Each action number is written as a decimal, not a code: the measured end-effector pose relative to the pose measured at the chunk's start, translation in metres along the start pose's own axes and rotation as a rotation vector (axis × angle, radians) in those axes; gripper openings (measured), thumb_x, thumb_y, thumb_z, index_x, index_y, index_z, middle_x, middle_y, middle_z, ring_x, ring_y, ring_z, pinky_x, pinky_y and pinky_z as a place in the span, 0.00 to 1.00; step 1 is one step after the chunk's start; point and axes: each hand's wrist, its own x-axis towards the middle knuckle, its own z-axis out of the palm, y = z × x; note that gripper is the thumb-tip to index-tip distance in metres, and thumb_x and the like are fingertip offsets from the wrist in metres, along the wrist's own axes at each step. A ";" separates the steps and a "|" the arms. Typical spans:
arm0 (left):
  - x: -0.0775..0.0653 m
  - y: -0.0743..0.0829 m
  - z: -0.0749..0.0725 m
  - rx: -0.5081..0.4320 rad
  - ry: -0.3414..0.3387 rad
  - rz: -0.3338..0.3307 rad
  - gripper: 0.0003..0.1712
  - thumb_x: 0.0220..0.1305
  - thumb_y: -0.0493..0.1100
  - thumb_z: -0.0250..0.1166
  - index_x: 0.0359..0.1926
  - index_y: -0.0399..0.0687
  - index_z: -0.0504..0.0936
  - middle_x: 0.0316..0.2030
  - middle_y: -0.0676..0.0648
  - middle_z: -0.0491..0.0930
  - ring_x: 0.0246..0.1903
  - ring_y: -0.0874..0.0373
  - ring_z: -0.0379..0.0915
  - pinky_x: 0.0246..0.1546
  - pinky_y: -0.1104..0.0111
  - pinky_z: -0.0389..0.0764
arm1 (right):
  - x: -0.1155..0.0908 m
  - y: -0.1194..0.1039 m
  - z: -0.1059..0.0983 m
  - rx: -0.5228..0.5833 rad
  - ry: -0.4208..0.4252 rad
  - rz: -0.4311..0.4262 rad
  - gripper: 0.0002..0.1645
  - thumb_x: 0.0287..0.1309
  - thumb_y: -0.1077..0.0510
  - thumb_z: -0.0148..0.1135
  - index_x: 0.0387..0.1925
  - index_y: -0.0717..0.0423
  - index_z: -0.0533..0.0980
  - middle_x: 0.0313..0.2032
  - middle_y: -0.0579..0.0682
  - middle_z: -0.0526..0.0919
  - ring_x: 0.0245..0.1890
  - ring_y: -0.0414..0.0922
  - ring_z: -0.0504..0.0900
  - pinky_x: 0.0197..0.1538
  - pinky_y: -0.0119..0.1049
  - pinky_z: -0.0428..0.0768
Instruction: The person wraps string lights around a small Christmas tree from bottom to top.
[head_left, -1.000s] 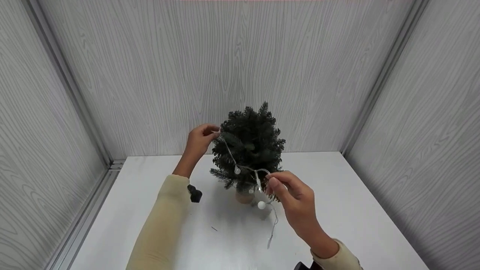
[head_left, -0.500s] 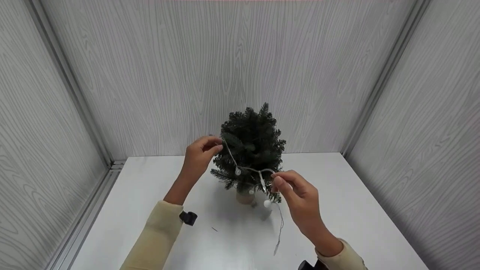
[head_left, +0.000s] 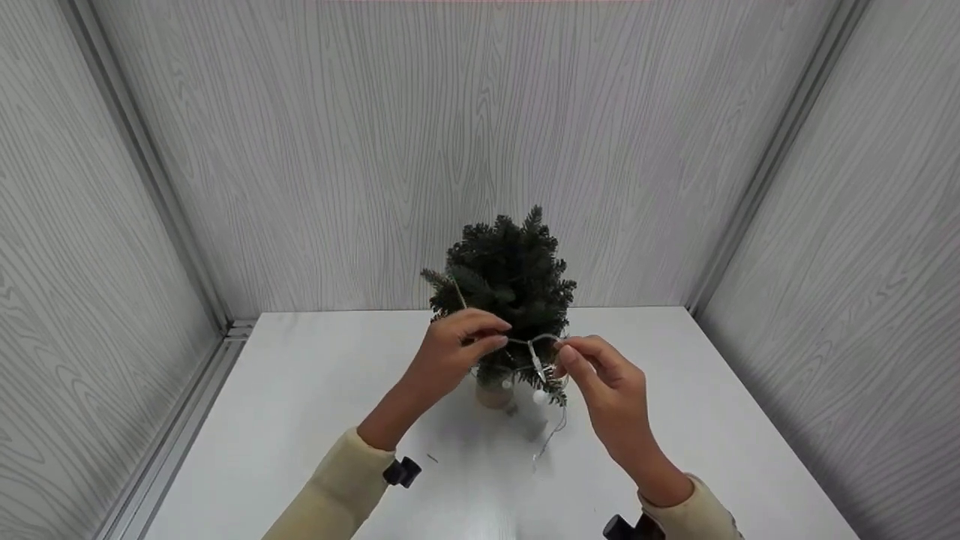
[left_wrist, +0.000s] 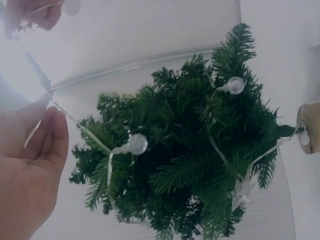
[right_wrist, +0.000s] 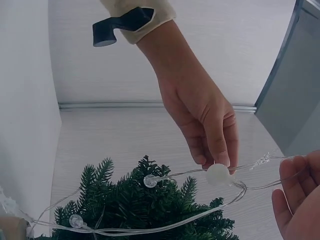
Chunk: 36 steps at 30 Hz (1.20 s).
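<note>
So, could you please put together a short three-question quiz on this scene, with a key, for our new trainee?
1. Multiple choice: what do the left hand and the right hand both hold?
A) a red satin ribbon
B) a thin clear string of lights with round bulbs
C) a pair of metal scissors

2. True or false: the bushy dark green tree stands upright on the flat white tabletop.

3. Fill in the blank: in the head view, the left hand is in ____ of the tree, covering part of it.

Key: 1. B; 2. True; 3. front.
</note>
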 end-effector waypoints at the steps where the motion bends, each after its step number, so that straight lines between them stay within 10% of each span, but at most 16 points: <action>1: 0.000 0.000 0.003 0.012 -0.005 0.009 0.11 0.68 0.46 0.68 0.48 0.53 0.88 0.47 0.54 0.85 0.44 0.63 0.80 0.46 0.68 0.82 | 0.000 0.000 0.000 -0.001 0.003 0.002 0.10 0.68 0.72 0.57 0.46 0.64 0.81 0.35 0.54 0.83 0.36 0.42 0.83 0.45 0.32 0.81; 15: 0.008 0.003 0.011 0.130 0.019 0.103 0.05 0.66 0.40 0.69 0.41 0.49 0.89 0.41 0.52 0.86 0.40 0.62 0.80 0.40 0.68 0.81 | 0.003 -0.005 -0.014 0.005 0.036 0.024 0.07 0.69 0.71 0.57 0.43 0.70 0.80 0.35 0.52 0.83 0.36 0.42 0.83 0.46 0.31 0.82; 25: 0.029 0.019 0.009 0.028 0.093 0.068 0.05 0.66 0.41 0.70 0.41 0.49 0.89 0.40 0.54 0.85 0.38 0.64 0.80 0.39 0.70 0.82 | 0.008 -0.008 -0.025 0.056 0.087 0.059 0.08 0.69 0.69 0.57 0.44 0.68 0.81 0.31 0.56 0.82 0.35 0.45 0.83 0.46 0.31 0.81; 36: 0.034 0.010 0.037 0.097 -0.011 0.005 0.06 0.69 0.43 0.66 0.42 0.48 0.88 0.39 0.51 0.84 0.37 0.61 0.79 0.39 0.70 0.81 | 0.010 0.001 -0.055 -0.068 0.119 0.212 0.08 0.69 0.62 0.62 0.42 0.64 0.82 0.33 0.54 0.82 0.33 0.44 0.81 0.42 0.30 0.81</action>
